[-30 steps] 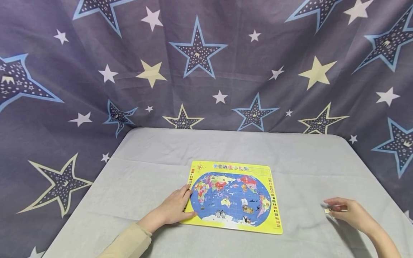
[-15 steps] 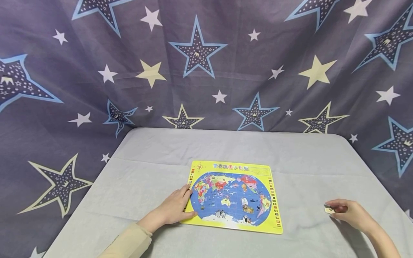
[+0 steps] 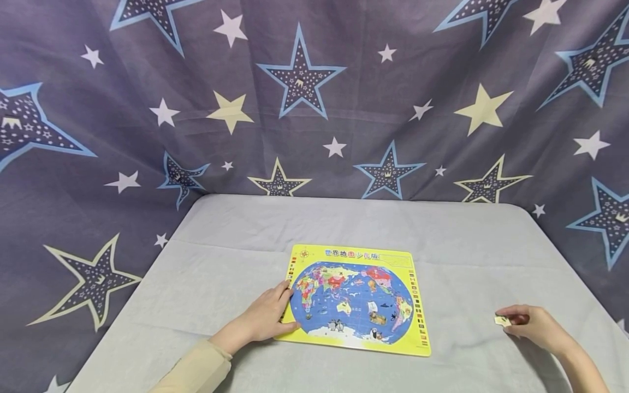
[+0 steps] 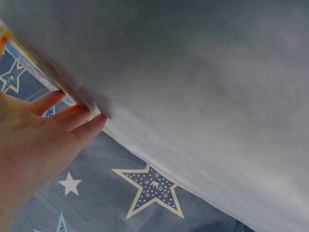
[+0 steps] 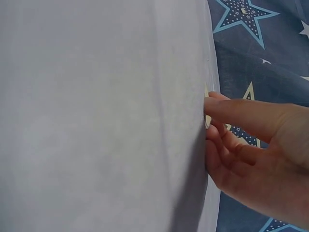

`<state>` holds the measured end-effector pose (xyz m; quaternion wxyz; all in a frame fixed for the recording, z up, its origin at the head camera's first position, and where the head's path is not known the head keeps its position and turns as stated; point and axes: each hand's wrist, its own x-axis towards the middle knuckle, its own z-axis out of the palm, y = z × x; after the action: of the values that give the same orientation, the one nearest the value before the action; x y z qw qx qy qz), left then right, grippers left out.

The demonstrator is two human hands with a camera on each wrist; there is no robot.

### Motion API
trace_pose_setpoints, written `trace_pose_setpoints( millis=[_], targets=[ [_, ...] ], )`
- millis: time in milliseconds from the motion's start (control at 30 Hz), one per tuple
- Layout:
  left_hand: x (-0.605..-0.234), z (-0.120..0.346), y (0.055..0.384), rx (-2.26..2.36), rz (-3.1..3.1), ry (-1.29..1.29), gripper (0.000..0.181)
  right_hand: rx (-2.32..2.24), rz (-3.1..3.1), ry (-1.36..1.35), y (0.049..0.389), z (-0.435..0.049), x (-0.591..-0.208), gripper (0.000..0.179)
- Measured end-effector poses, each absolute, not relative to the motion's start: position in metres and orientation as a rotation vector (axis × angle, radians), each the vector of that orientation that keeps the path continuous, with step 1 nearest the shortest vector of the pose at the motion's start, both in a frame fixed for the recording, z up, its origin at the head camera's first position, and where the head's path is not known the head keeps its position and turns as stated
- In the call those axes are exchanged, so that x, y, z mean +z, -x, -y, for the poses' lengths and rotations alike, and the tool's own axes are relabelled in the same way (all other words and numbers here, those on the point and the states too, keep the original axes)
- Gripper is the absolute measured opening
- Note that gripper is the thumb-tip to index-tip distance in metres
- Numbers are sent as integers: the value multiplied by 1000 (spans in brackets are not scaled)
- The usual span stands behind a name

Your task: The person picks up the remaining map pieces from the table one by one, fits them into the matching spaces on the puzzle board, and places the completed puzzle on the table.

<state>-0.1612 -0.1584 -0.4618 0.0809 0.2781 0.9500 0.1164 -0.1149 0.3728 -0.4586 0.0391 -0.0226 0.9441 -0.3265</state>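
A yellow-bordered world map puzzle (image 3: 351,305) lies flat, its blue oval filled with coloured continents and small animals. My left hand (image 3: 265,314) rests at its left edge, fingers along the side and thumb over the lower left border. The left wrist view shows the fingers (image 4: 79,116) of this hand stretched out against the board's edge. Well to the right of the board, my right hand (image 3: 538,327) pinches a small cream puzzle piece (image 3: 502,321) with a dark mark on it. Seen from the right wrist, the piece (image 5: 207,118) is edge-on, mostly behind the thumb.
Pale grey cloth covers the table (image 3: 236,234), with faint creases across it. A dark curtain (image 3: 314,136) with printed stars hangs behind the table and down both sides.
The right hand has tilted the small piece so more of its face shows, and its fingers have drawn in slightly. The left hand and the map board stay in place.
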Motion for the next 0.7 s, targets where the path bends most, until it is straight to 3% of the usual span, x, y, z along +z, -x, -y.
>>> trace_pose_setpoints(
  millis=[700],
  targets=[
    [-460,157,161,344,-2828,-802,81,-978,-2826,-22,117,-376,-460,30]
  ],
)
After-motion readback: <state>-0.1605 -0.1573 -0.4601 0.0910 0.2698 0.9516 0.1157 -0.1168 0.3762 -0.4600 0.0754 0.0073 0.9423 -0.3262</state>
